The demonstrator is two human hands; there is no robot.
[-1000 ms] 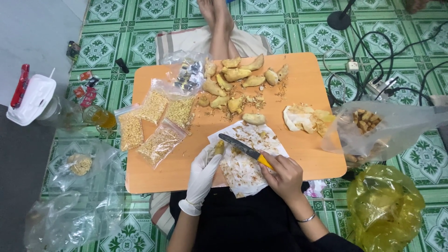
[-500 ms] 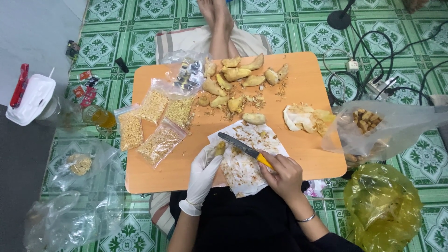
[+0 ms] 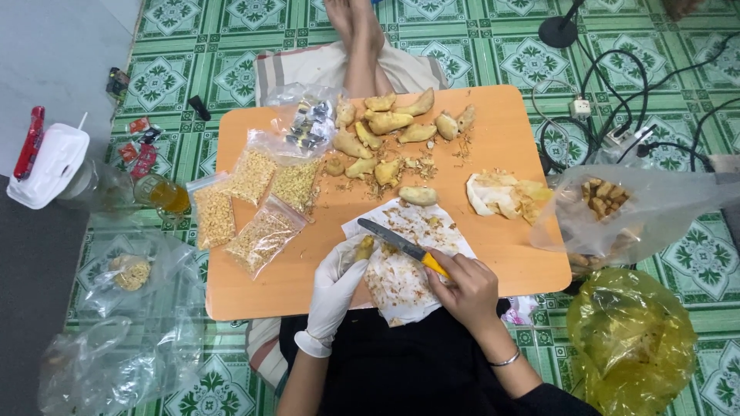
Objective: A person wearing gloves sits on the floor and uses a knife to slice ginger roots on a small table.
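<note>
A root (image 3: pixel 364 248) is pinched in the gloved left hand (image 3: pixel 337 286); the knife (image 3: pixel 401 246), gripped by the right hand (image 3: pixel 465 290), should be angled shallowly, peeling thinly over the paper (image 3: pixel 405 277).

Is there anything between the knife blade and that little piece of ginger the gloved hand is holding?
Nothing visible. The gloved left hand holds the small ginger piece over the white paper, and the knife in the right hand has its blade right beside it, with only peel scraps lying on the paper below.

Bright, even overhead light falls on the orange table (image 3: pixel 493 139), shadows beneath its near edge stay soft, plastic bags glare faintly, focus stays sharp.
</note>
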